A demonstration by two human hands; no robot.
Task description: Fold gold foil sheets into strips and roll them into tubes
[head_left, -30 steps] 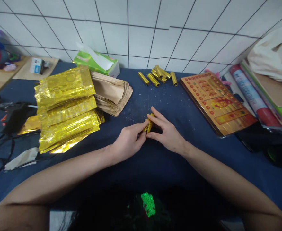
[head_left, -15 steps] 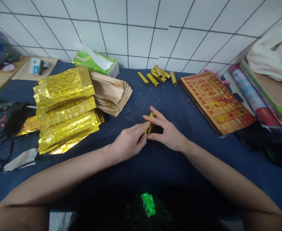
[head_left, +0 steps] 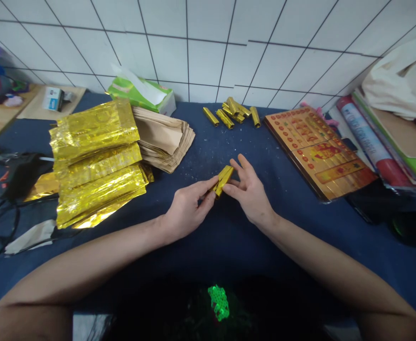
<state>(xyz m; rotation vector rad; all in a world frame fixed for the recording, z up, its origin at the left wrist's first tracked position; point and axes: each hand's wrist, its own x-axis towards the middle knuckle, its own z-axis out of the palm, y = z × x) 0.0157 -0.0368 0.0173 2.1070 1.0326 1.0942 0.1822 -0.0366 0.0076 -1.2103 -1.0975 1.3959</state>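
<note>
A small folded piece of gold foil paper (head_left: 224, 179) is between my two hands, above the dark blue cloth. My left hand (head_left: 190, 207) pinches its lower left side between thumb and fingers. My right hand (head_left: 249, 192) is at its right side, fingers apart and thumb close to its edge; whether the thumb touches is hard to tell. Several gold foil rolls (head_left: 233, 110) lie near the wall, some piled on others. To the left is a stack of gold foil sheets (head_left: 97, 161), partly covering a stack of brown paper (head_left: 165, 137).
A green tissue pack (head_left: 140, 94) stands by the tiled wall. An orange-gold printed box (head_left: 320, 151) lies on the right, beside a red and blue roll (head_left: 367, 137) and a white cloth bag (head_left: 403, 80). Black cables and a glue gun (head_left: 23, 173) lie at the left.
My right hand has opened and drawn slightly back to the right, its fingers turned upward. More of the gold piece shows now. My left hand has barely moved.
</note>
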